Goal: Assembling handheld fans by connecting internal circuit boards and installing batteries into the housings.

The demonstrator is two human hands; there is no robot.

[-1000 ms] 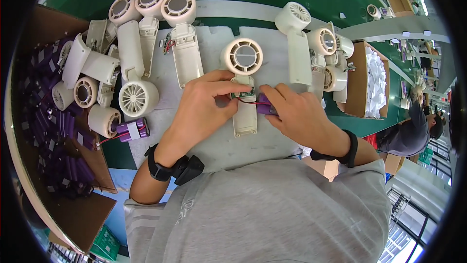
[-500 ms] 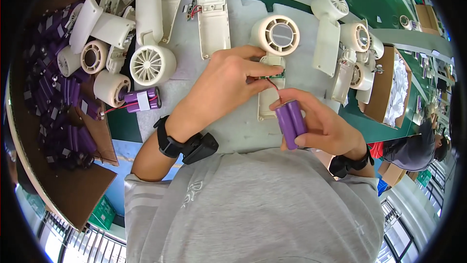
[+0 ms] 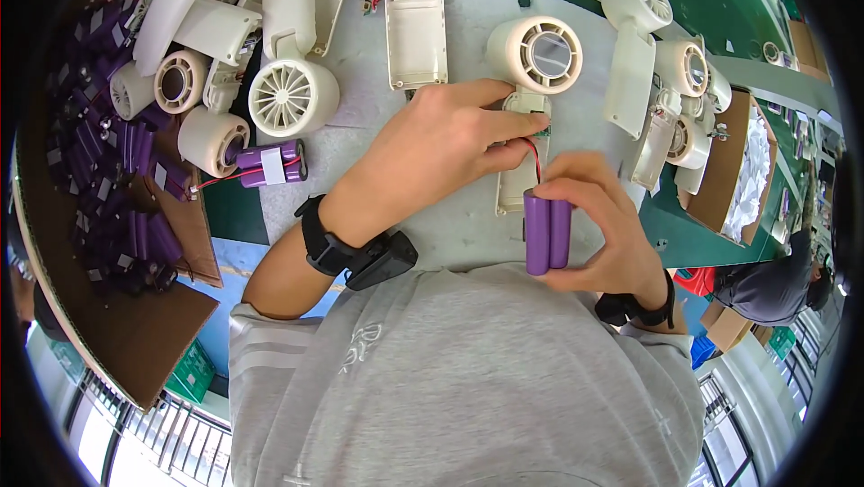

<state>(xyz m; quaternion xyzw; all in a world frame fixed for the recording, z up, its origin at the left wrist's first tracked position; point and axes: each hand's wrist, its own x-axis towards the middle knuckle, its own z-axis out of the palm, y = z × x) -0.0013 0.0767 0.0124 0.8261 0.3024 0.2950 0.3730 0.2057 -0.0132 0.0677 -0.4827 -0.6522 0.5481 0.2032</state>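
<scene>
Between the thumb and fingers of my right hand (image 3: 616,221) is a purple battery pack (image 3: 547,233) of two cylindrical cells, held upright just above the table's near edge. A red wire (image 3: 537,156) runs from its top to a small green circuit board (image 3: 543,127). The fingers of my left hand (image 3: 459,136) are closed on that board, partly covering it. The board lies at the neck of a cream handheld fan (image 3: 537,55), whose round head points away from me. Its open handle shell (image 3: 511,194) extends toward me, partly hidden by my hands.
A cardboard box (image 3: 112,343) full of purple battery packs stands at left. Beside it lie several cream fans and another battery pack (image 3: 273,164) with a white label. An open fan shell (image 3: 417,32) lies ahead. More fans (image 3: 634,64) and a box of white paper (image 3: 751,172) are at right.
My right hand has turned the battery pack more upright and shifted it slightly right. The left hand stays on the circuit board. The whole view has shifted a little.
</scene>
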